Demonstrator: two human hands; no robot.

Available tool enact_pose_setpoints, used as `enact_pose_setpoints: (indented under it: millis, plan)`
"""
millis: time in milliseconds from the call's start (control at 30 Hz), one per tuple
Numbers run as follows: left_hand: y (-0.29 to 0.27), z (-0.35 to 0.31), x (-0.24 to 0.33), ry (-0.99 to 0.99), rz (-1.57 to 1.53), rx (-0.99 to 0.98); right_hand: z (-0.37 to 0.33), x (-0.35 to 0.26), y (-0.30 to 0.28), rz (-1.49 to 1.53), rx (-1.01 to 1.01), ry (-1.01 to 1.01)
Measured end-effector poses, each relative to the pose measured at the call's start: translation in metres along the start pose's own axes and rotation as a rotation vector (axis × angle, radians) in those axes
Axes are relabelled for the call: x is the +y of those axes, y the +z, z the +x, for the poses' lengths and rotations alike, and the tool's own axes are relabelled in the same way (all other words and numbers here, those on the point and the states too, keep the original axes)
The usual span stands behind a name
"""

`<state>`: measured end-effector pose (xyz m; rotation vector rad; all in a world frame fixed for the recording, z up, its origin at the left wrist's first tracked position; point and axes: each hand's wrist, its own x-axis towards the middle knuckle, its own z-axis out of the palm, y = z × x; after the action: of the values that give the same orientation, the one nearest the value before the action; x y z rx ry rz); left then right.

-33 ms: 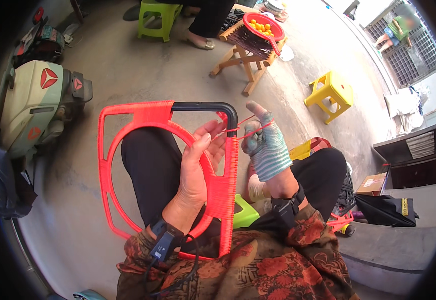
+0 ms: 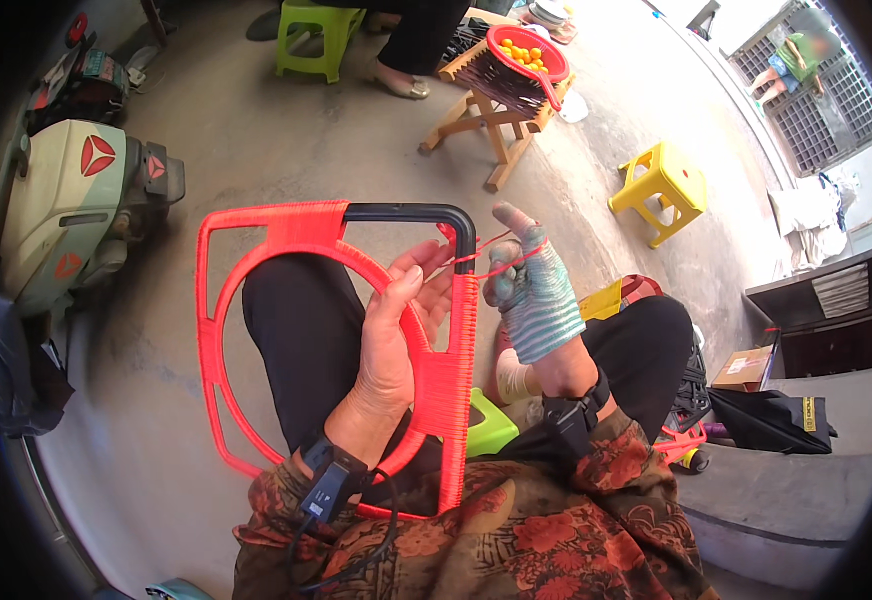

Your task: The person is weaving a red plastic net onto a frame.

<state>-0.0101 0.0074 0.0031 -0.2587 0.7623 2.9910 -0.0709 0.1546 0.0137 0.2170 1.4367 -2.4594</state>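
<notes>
A squarish frame with a ring inside, mostly wound in bright red cord, rests against my lap and left thigh. Its upper right corner shows a bare black tube. My bare left hand reaches through the ring, its thumb and fingers around the ring's right side and its fingertips close to the cord by the bare corner. Just right of the frame, my right hand wears a striped grey-green glove. Its fingers are curled with one raised, and a strand of red cord runs from them to the tube.
A yellow stool stands ahead right. A wooden folding stand bears a red basket of orange fruit. Another person sits beyond, near a green stool. A motor scooter stands left; someone is at the far right doorway.
</notes>
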Motion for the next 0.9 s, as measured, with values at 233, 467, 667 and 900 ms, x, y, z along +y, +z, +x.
enact_pose_setpoints:
  millis: [233,467,667,900]
  plan:
    - [-0.003,0.003,-0.001,-0.076,-0.013,-0.082,0.0,-0.013,0.006,-0.433,0.096,0.012]
    - [-0.005,0.004,-0.003,-0.07,-0.077,-0.152,0.001,-0.024,-0.007,-0.848,-0.141,-0.129]
    - [-0.01,0.003,-0.001,-0.123,0.095,0.003,-0.007,-0.054,-0.057,-0.493,-0.143,-0.104]
    - [-0.007,-0.001,-0.001,-0.185,0.111,-0.025,-0.018,-0.038,-0.091,-1.149,-0.195,-0.555]
